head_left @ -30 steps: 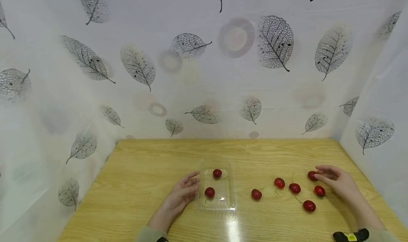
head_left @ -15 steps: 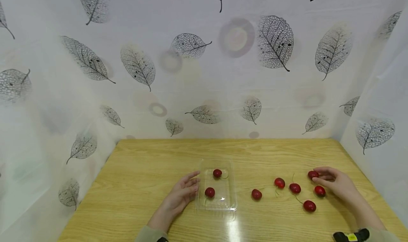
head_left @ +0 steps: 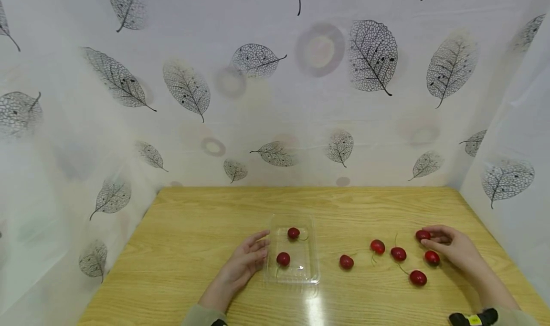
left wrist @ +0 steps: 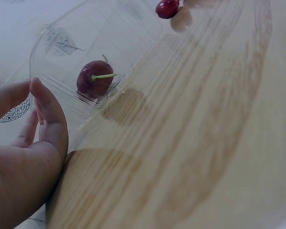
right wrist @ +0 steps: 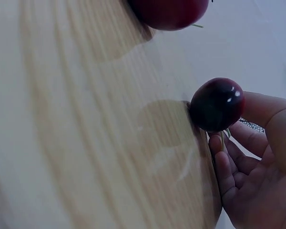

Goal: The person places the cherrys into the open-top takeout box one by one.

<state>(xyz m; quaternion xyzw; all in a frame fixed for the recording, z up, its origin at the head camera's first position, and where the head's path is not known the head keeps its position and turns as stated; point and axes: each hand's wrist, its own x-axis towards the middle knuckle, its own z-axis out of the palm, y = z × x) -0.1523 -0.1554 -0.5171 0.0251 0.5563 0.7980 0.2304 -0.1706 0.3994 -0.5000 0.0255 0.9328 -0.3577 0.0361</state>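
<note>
My left hand (head_left: 244, 261) rests against the left side of a clear plastic box (head_left: 315, 254), its fingers loosely extended. Two red cherries lie inside, a far one (head_left: 293, 233) and a near one (head_left: 283, 259). Over at the right, my right hand (head_left: 456, 249) pinches a cherry (head_left: 422, 235) between thumb and fingers, at table level. Just nearer to me, another cherry (head_left: 431, 257) lies under that hand. In the right wrist view, a dark cherry (right wrist: 217, 105) stands before the fingertips and covers part of them.
Several loose cherries lie between box and right hand: one by the box (head_left: 346, 262), a stemmed one (head_left: 377, 247), a middle one (head_left: 398, 254) and a near one (head_left: 418, 278). The wooden table (head_left: 206, 211) meets a leaf-patterned curtain (head_left: 301, 111) behind and at the sides.
The right thumb and fingertips have shifted slightly left and closed around the far right cherry. My left hand and the box have stayed put.
</note>
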